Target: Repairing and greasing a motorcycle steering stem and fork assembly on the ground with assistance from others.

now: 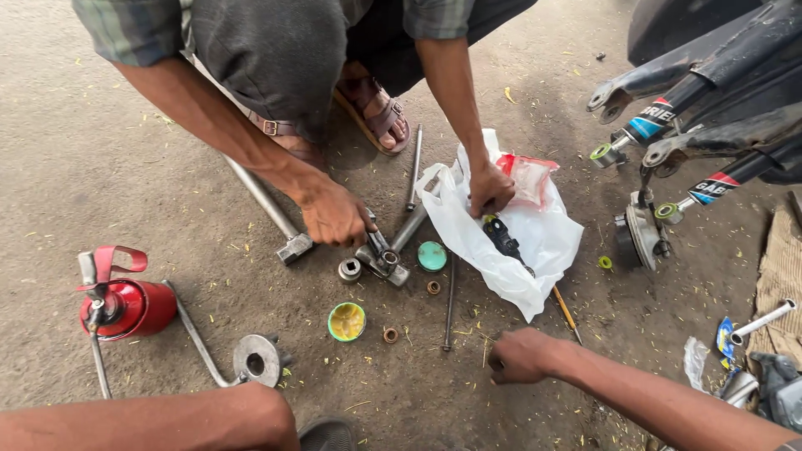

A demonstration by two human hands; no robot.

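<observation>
Down at the lower right, the right hand lay curled on the gritty ground, knuckles up and fingers tucked under. Whether it pinched anything small could not be told. The left hand was out of sight; only a bare limb ran along the bottom left edge.

Just left of the right hand lay a thin steel rod, and just above it the orange shaft of a screwdriver poked out from under a crumpled white bag. Nothing stood between the hand and either one. A small brown ring and a round tin of yellow-green grease sat farther left, with a teal cap above them.

Across from the hand a squatting co-worker was at work. One co-worker's hand pressed down on a black part on the bag, beside a red packet. The other co-worker's hand gripped a grey metal fitting, next to a short socket and a hammer.

At far left stood a glossy red oil can, with a bent bar ending in a round flange beside it. At upper right, black shock absorbers hung from a vehicle frame.
</observation>
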